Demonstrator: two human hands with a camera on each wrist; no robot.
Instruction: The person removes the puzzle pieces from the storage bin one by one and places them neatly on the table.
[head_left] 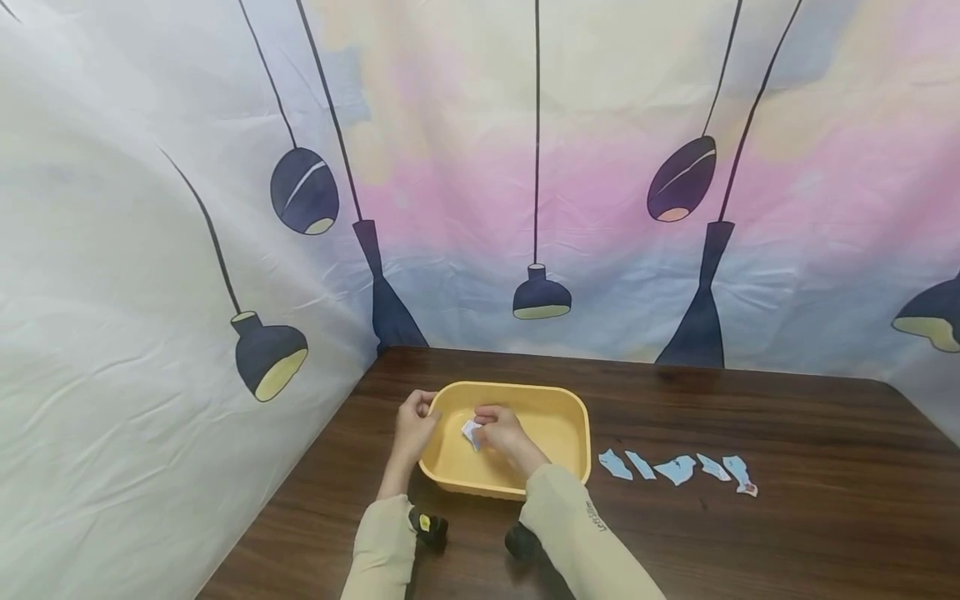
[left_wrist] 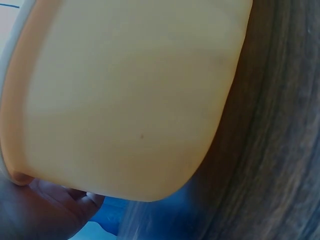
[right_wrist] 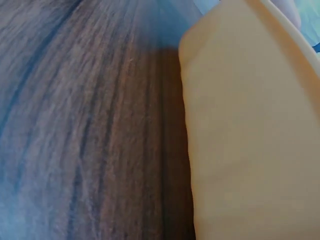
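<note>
A yellow plastic basin (head_left: 551, 400) stands on the wooden table. At its left end my left hand (head_left: 415, 427) grips the rim, thumb on the inner side and fingers outside. The left wrist view shows this hand (left_wrist: 47, 210) at the edge of the basin's wall (left_wrist: 135, 100). Over the inside of the basin, my right hand (head_left: 504, 432) pinches a small torn scrap of paper (head_left: 471, 433), white with faint markings. In the right wrist view the basin's outer wall (right_wrist: 245, 130) hides most of that hand.
Several torn light-blue paper scraps (head_left: 677, 470) lie in a row on the table (head_left: 825, 517), right of the basin. One end scrap (head_left: 741, 475) has a reddish spot. Behind the table hangs a cloth (head_left: 465, 167) printed with dark lamps.
</note>
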